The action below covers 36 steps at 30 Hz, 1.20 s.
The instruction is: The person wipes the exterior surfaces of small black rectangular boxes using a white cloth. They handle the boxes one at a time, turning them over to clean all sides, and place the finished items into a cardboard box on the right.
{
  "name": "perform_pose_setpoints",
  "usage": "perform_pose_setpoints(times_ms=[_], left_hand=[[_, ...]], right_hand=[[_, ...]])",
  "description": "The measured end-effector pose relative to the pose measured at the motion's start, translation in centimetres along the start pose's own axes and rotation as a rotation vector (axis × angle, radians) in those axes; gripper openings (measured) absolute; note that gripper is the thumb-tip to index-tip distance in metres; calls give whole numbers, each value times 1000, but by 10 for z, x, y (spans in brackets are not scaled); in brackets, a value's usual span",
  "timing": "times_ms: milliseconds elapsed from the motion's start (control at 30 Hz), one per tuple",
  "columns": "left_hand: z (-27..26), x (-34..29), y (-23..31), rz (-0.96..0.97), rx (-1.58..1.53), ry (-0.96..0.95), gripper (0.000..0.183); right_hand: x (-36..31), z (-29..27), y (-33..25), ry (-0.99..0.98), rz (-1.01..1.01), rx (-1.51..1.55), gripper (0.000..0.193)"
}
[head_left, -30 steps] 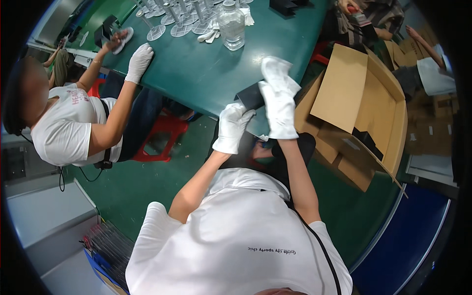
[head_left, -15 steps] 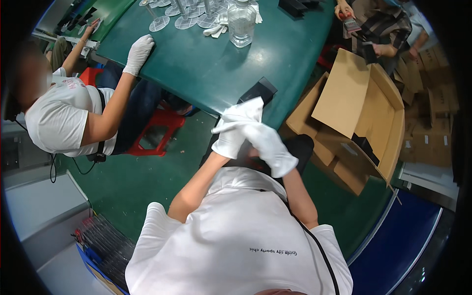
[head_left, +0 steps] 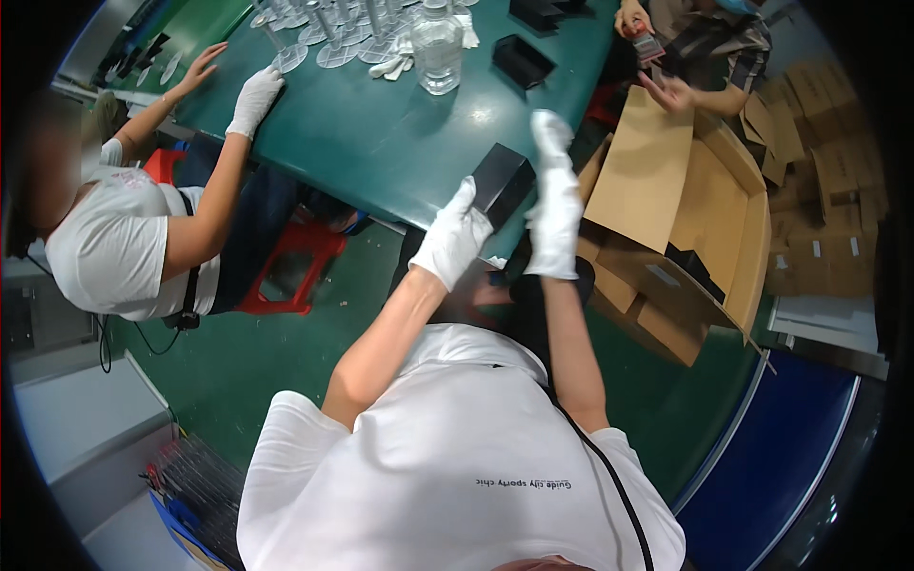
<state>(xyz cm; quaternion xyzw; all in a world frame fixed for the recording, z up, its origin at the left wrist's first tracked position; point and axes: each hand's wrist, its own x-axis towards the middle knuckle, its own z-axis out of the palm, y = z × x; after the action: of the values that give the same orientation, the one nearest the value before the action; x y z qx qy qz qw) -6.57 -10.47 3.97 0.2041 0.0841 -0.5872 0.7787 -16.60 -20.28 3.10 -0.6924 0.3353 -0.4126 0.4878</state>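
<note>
White gloves cover both of my hands. My left hand (head_left: 452,236) is closed on the near end of a black rectangular box (head_left: 505,178), its thumb along the left side and the other fingers partly hidden. This box is tilted over the corner of the green table (head_left: 381,171). Just right of it, my right hand (head_left: 555,205) is raised with fingers stretched out, slightly blurred, holding nothing. Farther up the table, a black open-topped box (head_left: 524,63) lies by itself.
A large clear glass bottle (head_left: 437,55) stands near several clear stemmed pieces with round bases (head_left: 338,52) and white gloves (head_left: 390,67). An open cardboard carton (head_left: 633,181) is at the right. One gloved co-worker (head_left: 124,224) sits at left; another person (head_left: 714,57) works at upper right.
My hands, crossed together before, have separated. My left hand now grips the black box, and my right has moved up and right. The open-topped black box has appeared on the table.
</note>
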Motion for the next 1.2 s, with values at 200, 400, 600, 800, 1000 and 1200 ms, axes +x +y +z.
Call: perform_pose_setpoints(times_ms=[200, 400, 600, 800, 1000, 1200], left_hand=[[-18, -6, 2, -208, -215, -267, 57], [-13, -14, 23, 122, 407, 162, 32], [-19, -31, 24, 680, 1597, -219, 32], [-11, -30, 10, 1023, 1940, -532, 30], [-9, -41, 15, 1095, 2081, -380, 31], [-58, -24, -11, 1260, 2282, -48, 36]], right_hand=[[-61, 40, -7, -115, -323, -367, 53], [-114, -11, -25, -387, 298, 121, 41], [-61, -69, -9, 92, 750, 773, 60], [-13, -41, -45, -242, 331, 586, 53], [-18, -7, -62, -190, -454, -818, 34], [-78, 37, -70, -577, 164, -173, 35]])
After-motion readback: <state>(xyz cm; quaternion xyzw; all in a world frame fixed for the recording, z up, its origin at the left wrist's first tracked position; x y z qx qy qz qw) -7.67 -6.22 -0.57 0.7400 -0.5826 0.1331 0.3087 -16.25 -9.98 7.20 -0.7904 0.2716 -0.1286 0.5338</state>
